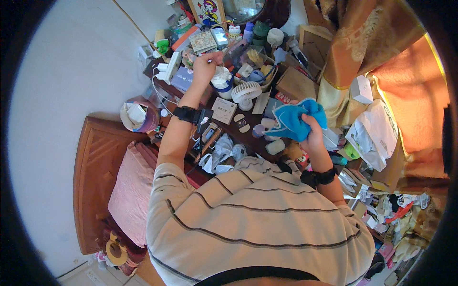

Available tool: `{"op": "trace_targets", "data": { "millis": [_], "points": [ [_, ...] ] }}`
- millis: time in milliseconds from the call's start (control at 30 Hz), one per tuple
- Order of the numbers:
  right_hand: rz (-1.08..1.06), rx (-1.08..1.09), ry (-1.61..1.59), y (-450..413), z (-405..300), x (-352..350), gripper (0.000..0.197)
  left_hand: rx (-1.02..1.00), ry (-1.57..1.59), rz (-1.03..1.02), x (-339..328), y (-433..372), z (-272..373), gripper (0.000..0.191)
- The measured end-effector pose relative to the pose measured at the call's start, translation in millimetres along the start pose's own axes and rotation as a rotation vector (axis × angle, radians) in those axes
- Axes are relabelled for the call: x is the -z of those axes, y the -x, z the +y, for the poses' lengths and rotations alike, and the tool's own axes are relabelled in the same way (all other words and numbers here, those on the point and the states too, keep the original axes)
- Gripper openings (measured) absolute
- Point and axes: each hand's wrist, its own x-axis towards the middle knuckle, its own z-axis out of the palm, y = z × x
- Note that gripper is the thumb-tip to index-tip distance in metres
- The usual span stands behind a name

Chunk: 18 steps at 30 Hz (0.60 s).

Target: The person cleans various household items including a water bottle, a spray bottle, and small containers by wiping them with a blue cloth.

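My left hand reaches over the back of the cluttered dark desk, just above a white bottle with a blue band. Its fingers are bent; whether they hold anything is hidden. In my right hand is a bunched blue cloth with a pale edge, held over the desk's right part. Between the hands stands a white handheld fan. A white box and an oval dark-and-white item lie nearer me. Small lidded containers sit below the cloth.
A white power strip with plugs and cables is at the desk's left. A basket of small items, a cardboard box and a mirror stand behind. White plastic bags lie close to me; a curtain hangs at right.
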Motion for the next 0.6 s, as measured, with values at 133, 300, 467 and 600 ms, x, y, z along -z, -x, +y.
{"op": "trace_targets", "data": {
  "millis": [133,300,467,600],
  "points": [
    [0.068,0.020,0.048,10,-2,10,0.040,-0.172,-0.158,-0.064,-13,21,12,0.026],
    [0.150,-0.080,-0.033,18,-9,28,0.038,-0.238,-0.288,-0.284,-29,3,7,0.030],
    [0.176,0.041,0.026,26,-11,36,0.039,-0.315,-0.542,-0.765,-62,-36,0,0.054],
    [0.218,0.100,0.021,44,-22,35,0.041,-0.227,-0.747,-1.035,-83,-55,-21,0.065]
  ]
}}
